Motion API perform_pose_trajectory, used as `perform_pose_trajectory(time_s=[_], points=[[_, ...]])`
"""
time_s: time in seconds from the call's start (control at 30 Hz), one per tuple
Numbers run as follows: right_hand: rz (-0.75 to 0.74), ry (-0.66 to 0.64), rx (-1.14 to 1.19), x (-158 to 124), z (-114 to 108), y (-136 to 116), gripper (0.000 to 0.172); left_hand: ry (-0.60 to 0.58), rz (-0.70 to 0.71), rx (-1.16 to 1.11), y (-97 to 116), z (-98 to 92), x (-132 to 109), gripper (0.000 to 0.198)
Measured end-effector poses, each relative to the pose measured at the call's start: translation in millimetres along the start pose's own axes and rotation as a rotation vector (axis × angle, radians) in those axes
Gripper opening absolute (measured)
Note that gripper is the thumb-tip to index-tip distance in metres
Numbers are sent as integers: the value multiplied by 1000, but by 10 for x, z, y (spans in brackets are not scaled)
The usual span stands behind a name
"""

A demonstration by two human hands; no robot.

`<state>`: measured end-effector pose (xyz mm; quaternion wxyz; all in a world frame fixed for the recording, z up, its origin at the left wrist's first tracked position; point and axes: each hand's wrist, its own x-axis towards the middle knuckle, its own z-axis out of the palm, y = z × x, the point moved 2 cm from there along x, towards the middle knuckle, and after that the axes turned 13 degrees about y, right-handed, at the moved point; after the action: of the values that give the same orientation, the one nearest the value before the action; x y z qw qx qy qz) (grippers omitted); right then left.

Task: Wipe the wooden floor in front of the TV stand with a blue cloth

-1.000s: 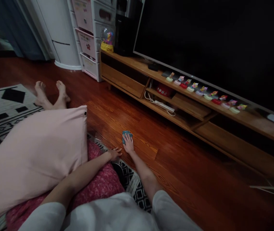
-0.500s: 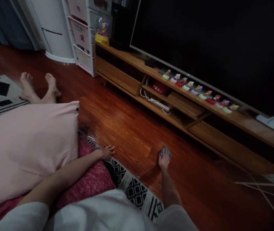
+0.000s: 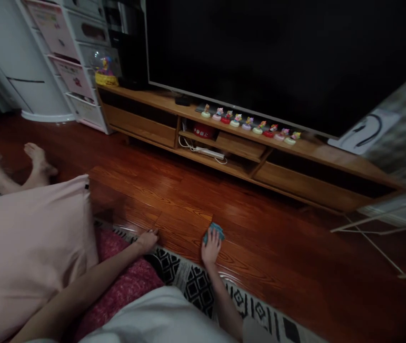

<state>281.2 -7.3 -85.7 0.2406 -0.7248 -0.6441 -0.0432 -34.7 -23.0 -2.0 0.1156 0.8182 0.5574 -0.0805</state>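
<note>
My right hand (image 3: 211, 248) presses a crumpled blue cloth (image 3: 218, 229) flat against the wooden floor, its fingers spread over the top of it. Farther left, my left hand (image 3: 147, 241) rests at the edge of the patterned rug (image 3: 197, 288), where rug meets floor. Its fingers look curled in, and nothing shows in them; their undersides are hidden. Beneath my left forearm lies a dark pink cushion or cover (image 3: 131, 281), and beside it a large pale pink pillow (image 3: 34, 252).
A long wooden TV stand (image 3: 203, 112) runs across the back, bearing a large dark television (image 3: 277, 57) and several small figurines (image 3: 247, 123). A white power strip (image 3: 208, 152) sits on its shelf. Bare feet (image 3: 36, 162) show at left. A thin-legged rack (image 3: 370, 228) stands at right.
The view has turned and shifted right. My right hand and the cloth are nearer to me, by the rug's edge. My left hand's fingers were spread and now look curled.
</note>
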Motion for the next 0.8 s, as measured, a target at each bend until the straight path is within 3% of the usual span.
perform_pose_trajectory(time_s=[0.1,0.2,0.27,0.37,0.47,0.57,0.67,0.73,0.8], points=[[-212,-102,109,-213,75,-418,57,18,66,-13,121,-51,28,60],[-298,-92,161,-216,66,-314,53,-18,138,-44,221,-87,59,76],[-284,-59,152,-98,10,81,57,-52,135,-69,291,-101,98,80],[-150,-2,76,163,-147,1013,64,-85,76,-102,409,-101,193,81],[97,83,-37,410,-359,1962,64,-96,32,-116,506,-82,295,82],[393,154,-144,609,-506,2492,68,-100,23,-130,544,-70,360,87],[583,178,-205,830,-488,2445,71,-120,24,-124,544,-88,394,90],[639,202,-226,1017,-403,2169,72,-138,23,-114,543,-111,411,91],[605,200,-209,1225,-279,1762,72,-147,23,-110,545,-131,429,91]])
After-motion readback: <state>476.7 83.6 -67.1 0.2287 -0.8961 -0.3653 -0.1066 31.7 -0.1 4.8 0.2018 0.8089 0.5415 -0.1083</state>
